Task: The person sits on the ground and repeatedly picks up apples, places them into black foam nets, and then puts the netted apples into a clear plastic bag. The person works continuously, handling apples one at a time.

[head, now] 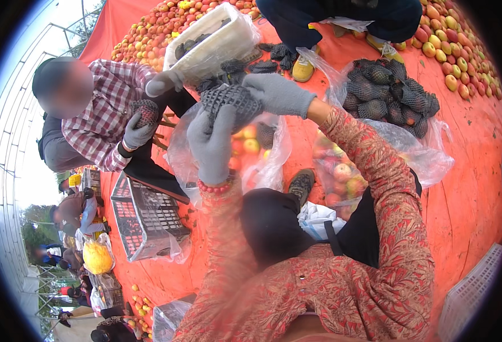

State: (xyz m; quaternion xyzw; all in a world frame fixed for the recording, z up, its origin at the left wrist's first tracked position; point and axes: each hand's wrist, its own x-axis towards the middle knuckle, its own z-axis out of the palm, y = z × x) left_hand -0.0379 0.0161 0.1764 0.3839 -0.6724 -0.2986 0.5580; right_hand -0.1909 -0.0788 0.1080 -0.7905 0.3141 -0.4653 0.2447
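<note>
A dark grey foam net sleeve (232, 102) is stretched between my gloved hands, bulging as if round something; its contents are hidden. My left hand (212, 141) grips its lower side, with thumb and fingers around the mesh. At its upper right end, my right hand (274, 94) pinches the net. Beneath both hands, an open clear plastic bag (279, 158) contains loose apples (251, 146) and a netted fruit (266, 135). More dark net sleeves (234, 68) lie just beyond my hands.
Across to the left, a co-worker (105, 107) holds a netted apple (145, 113). A white crate (208, 51) holds dark netted pieces. Netted apples (388, 94) fill a bag at right; another apple bag (343, 175) stands near my legs. A black crate (148, 218) sits left.
</note>
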